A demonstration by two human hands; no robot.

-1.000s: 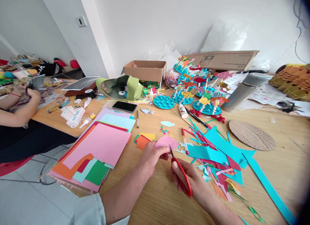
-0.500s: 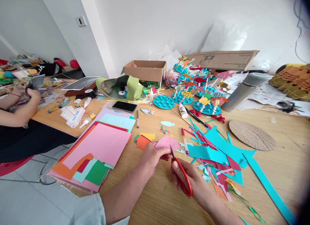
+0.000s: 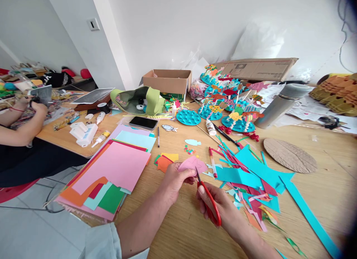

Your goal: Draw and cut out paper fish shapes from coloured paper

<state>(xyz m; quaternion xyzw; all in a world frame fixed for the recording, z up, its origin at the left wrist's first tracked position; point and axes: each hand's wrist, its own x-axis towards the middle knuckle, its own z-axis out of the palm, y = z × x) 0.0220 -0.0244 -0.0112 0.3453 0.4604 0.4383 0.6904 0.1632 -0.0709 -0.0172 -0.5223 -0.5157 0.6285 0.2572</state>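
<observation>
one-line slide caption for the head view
Left hand holds a pink paper shape while right hand cuts it with red scissors.

left sleeve [image 3: 103,239] — pale blue-grey, ends at elbow | forearms bare

White walls [image 3: 167,28] and a pale tiled floor [image 3: 33,229] surround the wooden table [image 3: 334,184].
</observation>
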